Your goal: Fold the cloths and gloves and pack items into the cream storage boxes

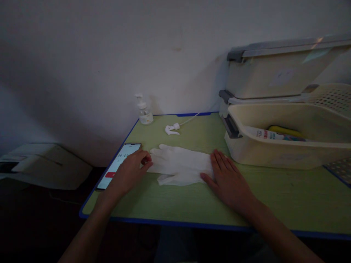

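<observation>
A white disposable glove (182,162) lies flat on the green tabletop, its fingers towards the left and its cuff towards the right. My left hand (134,166) pinches the tip of a glove finger at the left end. Flat on the cuff end rests my right hand (226,175), fingers stretched out and thumb apart. Beneath and beside my left wrist, a phone (131,149) with a lit timer screen is partly covered by the hand.
A spray nozzle (172,128) with a thin tube lies behind the glove. At the back left stands a clear pump bottle (145,116). On the right, an open cream basket (274,155) holds a printed packet and something yellow; lidded boxes (274,73) are stacked behind it.
</observation>
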### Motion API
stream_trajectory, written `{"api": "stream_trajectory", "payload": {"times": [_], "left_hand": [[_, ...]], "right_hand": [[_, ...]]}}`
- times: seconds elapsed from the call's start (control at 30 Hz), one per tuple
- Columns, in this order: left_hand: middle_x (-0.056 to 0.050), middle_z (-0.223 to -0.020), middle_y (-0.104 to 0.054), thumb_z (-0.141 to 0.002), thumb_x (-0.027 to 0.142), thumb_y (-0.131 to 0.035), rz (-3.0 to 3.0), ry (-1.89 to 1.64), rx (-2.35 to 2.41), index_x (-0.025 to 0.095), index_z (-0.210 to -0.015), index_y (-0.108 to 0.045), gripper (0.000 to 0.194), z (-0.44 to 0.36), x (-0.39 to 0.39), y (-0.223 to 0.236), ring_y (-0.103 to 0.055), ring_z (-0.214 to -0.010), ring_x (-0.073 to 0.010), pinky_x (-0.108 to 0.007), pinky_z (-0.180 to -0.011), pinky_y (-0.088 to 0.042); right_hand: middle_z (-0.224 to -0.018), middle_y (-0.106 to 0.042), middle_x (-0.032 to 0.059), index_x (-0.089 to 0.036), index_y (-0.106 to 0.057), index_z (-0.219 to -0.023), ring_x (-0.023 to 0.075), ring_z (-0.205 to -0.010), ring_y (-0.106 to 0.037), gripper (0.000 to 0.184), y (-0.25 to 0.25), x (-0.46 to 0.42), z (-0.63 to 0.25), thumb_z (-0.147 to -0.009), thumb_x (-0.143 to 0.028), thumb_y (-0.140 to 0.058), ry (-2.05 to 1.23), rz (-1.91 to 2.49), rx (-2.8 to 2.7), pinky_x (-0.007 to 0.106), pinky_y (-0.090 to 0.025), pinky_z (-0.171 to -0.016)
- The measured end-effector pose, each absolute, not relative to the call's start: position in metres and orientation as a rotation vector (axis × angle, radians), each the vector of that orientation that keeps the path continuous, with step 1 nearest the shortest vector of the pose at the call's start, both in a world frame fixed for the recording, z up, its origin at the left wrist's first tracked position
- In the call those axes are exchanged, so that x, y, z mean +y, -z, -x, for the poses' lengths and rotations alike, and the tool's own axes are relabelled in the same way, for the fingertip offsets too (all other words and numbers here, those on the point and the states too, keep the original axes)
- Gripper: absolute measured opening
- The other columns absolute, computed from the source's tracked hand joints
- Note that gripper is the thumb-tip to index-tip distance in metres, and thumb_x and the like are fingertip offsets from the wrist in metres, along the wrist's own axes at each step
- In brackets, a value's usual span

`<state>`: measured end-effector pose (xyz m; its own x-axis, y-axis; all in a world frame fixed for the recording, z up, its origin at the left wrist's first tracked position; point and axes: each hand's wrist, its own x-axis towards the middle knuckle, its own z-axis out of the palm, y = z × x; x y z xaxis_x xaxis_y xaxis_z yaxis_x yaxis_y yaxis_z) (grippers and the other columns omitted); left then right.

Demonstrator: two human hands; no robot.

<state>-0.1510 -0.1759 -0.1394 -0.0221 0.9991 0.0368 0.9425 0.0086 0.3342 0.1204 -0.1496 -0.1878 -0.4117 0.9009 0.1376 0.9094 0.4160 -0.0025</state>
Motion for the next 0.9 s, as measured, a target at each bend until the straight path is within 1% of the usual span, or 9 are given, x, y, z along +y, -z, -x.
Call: {"api": "stream_trajectory", "payload": {"times": [0.07,0.17,0.33,0.43,0.63,0.8,0.9], "left_hand": [[-0.002,-0.076,-0.061,-0.080,0.031,-0.046,-2.013,-0.448,1.953,0.020,-0.074,-0.057,0.017,0.142,-0.186,0.137,-0.054,-0.067,-0.0163,-0.026,-0.063,-0.040],[-0.001,-0.075,-0.061,-0.082,0.038,-0.044,-1.966,-0.402,1.805,0.021,-0.075,-0.059,0.024,0.132,-0.199,0.135,-0.052,-0.066,-0.0160,-0.026,-0.062,-0.038],[-0.001,-0.074,-0.060,-0.079,0.036,-0.047,-1.873,-0.266,1.738,0.018,-0.078,-0.059,0.021,0.127,-0.204,0.140,-0.053,-0.069,-0.0160,-0.026,-0.063,-0.036],[-0.001,-0.073,-0.059,-0.078,0.035,-0.049,-1.849,-0.251,1.689,0.018,-0.079,-0.059,0.020,0.128,-0.202,0.142,-0.052,-0.068,-0.0155,-0.025,-0.062,-0.036],[-0.002,-0.078,-0.060,-0.082,0.039,-0.041,-1.861,-0.284,1.672,0.018,-0.081,-0.058,0.027,0.125,-0.196,0.145,-0.052,-0.072,-0.0163,-0.026,-0.064,-0.035],[0.000,-0.071,-0.055,-0.076,0.034,-0.051,-1.870,-0.227,1.722,0.018,-0.077,-0.055,0.017,0.124,-0.193,0.150,-0.049,-0.067,-0.0157,-0.026,-0.060,-0.034],[0.000,-0.073,-0.053,-0.072,0.031,-0.054,-1.887,-0.228,1.764,0.018,-0.076,-0.051,0.013,0.124,-0.193,0.150,-0.047,-0.066,-0.0153,-0.026,-0.060,-0.033]], "right_hand": [[-0.139,-0.033,0.0247,0.006,-0.039,-0.130,0.0316,-0.130,-0.031,0.075,0.187,-0.150,-0.120,-0.087,-0.054,-0.027,0.102,1.645,-2.548,0.043,-0.027,-0.106],[-0.139,-0.033,0.0245,0.006,-0.039,-0.130,0.0316,-0.130,-0.030,0.075,0.188,-0.149,-0.120,-0.087,-0.054,-0.026,0.101,1.656,-2.545,0.043,-0.027,-0.106],[-0.138,-0.034,0.0241,0.005,-0.040,-0.130,0.0309,-0.129,-0.032,0.074,0.190,-0.148,-0.121,-0.087,-0.054,-0.026,0.128,1.616,-2.522,0.044,-0.027,-0.106],[-0.138,-0.034,0.0237,0.005,-0.040,-0.130,0.0308,-0.130,-0.031,0.073,0.189,-0.149,-0.120,-0.087,-0.053,-0.028,0.122,1.641,-2.532,0.042,-0.026,-0.107],[-0.140,-0.032,0.0231,0.005,-0.038,-0.132,0.0307,-0.131,-0.028,0.074,0.187,-0.150,-0.119,-0.087,-0.054,-0.030,0.096,1.671,-2.546,0.042,-0.024,-0.108],[-0.140,-0.032,0.0238,0.005,-0.039,-0.131,0.0308,-0.130,-0.030,0.075,0.189,-0.148,-0.120,-0.087,-0.054,-0.026,0.121,1.659,-2.545,0.043,-0.026,-0.107],[-0.139,-0.033,0.0245,0.006,-0.040,-0.130,0.0314,-0.130,-0.030,0.075,0.190,-0.148,-0.120,-0.087,-0.054,-0.024,0.140,1.642,-2.543,0.044,-0.027,-0.106]]}}
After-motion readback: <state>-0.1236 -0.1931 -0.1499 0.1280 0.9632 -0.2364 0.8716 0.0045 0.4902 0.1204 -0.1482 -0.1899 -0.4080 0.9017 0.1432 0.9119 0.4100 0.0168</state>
